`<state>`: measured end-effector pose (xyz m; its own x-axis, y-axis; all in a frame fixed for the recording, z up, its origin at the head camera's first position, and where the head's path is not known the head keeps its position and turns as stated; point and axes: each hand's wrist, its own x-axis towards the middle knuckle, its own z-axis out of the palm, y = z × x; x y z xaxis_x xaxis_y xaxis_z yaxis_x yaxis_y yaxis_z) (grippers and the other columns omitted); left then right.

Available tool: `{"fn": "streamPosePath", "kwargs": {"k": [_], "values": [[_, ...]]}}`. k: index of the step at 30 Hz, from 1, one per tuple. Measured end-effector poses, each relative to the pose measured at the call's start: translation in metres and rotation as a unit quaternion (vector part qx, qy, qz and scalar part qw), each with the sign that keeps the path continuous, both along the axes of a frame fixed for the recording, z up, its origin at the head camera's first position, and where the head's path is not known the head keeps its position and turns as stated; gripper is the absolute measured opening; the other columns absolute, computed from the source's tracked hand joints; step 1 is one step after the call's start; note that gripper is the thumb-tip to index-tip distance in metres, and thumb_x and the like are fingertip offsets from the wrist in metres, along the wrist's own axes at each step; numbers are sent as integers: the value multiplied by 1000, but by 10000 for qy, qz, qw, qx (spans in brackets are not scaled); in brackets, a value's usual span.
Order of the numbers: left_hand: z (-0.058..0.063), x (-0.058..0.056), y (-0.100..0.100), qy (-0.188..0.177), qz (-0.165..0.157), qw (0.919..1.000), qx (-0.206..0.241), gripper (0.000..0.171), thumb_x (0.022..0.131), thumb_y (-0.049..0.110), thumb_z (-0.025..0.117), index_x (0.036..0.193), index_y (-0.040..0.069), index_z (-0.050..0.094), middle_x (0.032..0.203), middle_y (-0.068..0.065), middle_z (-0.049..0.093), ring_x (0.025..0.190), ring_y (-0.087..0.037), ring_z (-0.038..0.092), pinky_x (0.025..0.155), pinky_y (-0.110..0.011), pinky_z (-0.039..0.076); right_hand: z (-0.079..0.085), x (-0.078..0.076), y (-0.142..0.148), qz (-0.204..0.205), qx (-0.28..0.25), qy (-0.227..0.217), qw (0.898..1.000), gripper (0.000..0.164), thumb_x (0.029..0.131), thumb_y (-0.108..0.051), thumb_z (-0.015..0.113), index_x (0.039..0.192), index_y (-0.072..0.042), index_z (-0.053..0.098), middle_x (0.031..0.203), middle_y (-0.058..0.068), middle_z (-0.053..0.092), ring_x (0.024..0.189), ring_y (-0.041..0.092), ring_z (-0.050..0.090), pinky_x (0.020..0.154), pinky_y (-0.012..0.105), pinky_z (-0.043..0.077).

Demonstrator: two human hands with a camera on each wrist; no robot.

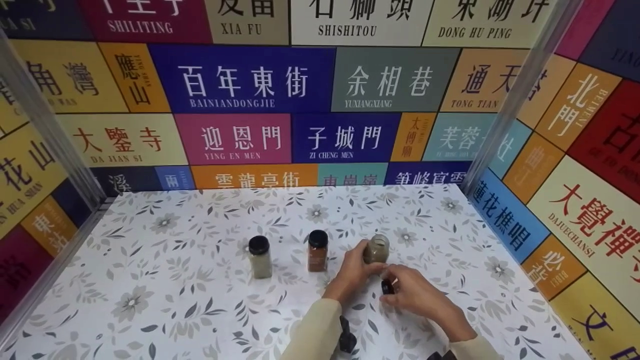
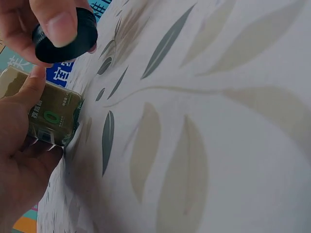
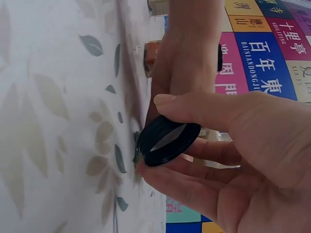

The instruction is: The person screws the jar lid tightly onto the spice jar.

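My left hand (image 1: 351, 271) grips a squarish clear jar (image 1: 377, 250) with an uncovered mouth and greenish-brown contents. In the left wrist view the jar (image 2: 53, 109) shows a green mark on its label, with the thumb and fingers of the left hand (image 2: 19, 141) around it. Just nearer than the jar, my right hand (image 1: 417, 292) pinches a black lid (image 1: 387, 287) between thumb and fingers. The right wrist view shows that lid (image 3: 167, 141) tilted, with its hollow underside partly visible. Lid and jar are apart.
Left of the hands stand two jars with black lids: one of reddish-brown powder (image 1: 318, 252) and one of pale greenish powder (image 1: 260, 259). The table (image 1: 200, 320) wears a white floral cover. Panels with printed place names (image 1: 245, 80) rise behind it and at both sides.
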<state>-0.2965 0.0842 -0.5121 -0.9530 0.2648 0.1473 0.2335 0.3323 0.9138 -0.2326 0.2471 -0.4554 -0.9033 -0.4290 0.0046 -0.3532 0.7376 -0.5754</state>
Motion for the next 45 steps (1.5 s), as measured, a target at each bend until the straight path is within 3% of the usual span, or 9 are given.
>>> {"fn": "streamPosePath", "kwargs": {"k": [6, 13, 17, 20, 27, 32, 37, 45], "values": [[-1, 0, 0, 39, 10, 9999, -164, 38, 88, 20, 76, 121, 14, 59, 112, -4, 70, 104, -16, 64, 91, -30, 51, 6, 2, -3, -126, -82, 508, 9986, 41, 84, -19, 81, 120, -7, 66, 102, 5, 59, 94, 24, 63, 79, 34, 54], [-2, -2, 0, 165, 84, 9997, -137, 36, 86, 13, 76, 118, 12, 62, 110, -6, 70, 99, -15, 64, 85, -27, 51, 13, 1, -10, -618, -504, 894, 9928, 37, 85, -20, 79, 117, -8, 66, 108, 6, 61, 102, 23, 64, 86, 44, 59], [-2, -2, 2, 196, 125, 9996, -179, 40, 86, 8, 75, 123, 10, 61, 119, -9, 70, 110, -20, 65, 96, -32, 52, 16, -2, -12, -960, -880, 1155, 9847, 38, 82, -18, 82, 114, -6, 68, 106, 6, 65, 98, 22, 67, 86, 40, 60], [-1, -1, 2, 112, 84, 9998, -125, 42, 87, 12, 76, 125, 12, 60, 120, -7, 69, 110, -18, 64, 96, -31, 51, 17, -4, -13, -1209, -1146, 1353, 9767, 41, 79, -17, 85, 114, -5, 69, 107, 6, 66, 100, 23, 68, 88, 40, 60], [-1, 1, -1, 139, -25, 9999, -32, 33, 90, 22, 74, 119, 15, 61, 110, -2, 69, 95, -9, 59, 83, -23, 49, 16, -9, -19, -1523, -1621, 1886, 9565, 42, 78, -15, 86, 113, -3, 67, 107, 7, 67, 102, 24, 69, 90, 42, 59], [0, 1, -1, -16, -40, 9999, 154, 34, 87, 21, 77, 117, 17, 61, 108, 1, 69, 91, -6, 60, 77, -20, 50, 12, -16, -24, -1475, -2046, 2157, 9433, 32, 85, -11, 80, 113, -5, 66, 112, 6, 65, 104, 21, 67, 93, 25, 57], [-1, 0, 1, -106, 16, 9999, 120, 36, 86, 25, 79, 117, 21, 61, 108, 2, 70, 94, -7, 61, 81, -22, 51, 5, -27, -25, -1442, -2076, 2607, 9318, 27, 90, -12, 74, 116, -5, 69, 119, 8, 68, 113, 24, 66, 96, 3, 43], [-2, 0, -2, -38, 35, 9999, 94, 34, 86, 23, 79, 115, 19, 61, 107, 0, 70, 92, -7, 61, 80, -23, 50, -10, -37, -27, -1673, -2142, 2649, 9252, 29, 85, -13, 79, 113, -6, 73, 119, 10, 72, 117, 28, 67, 97, -1, 37]]}}
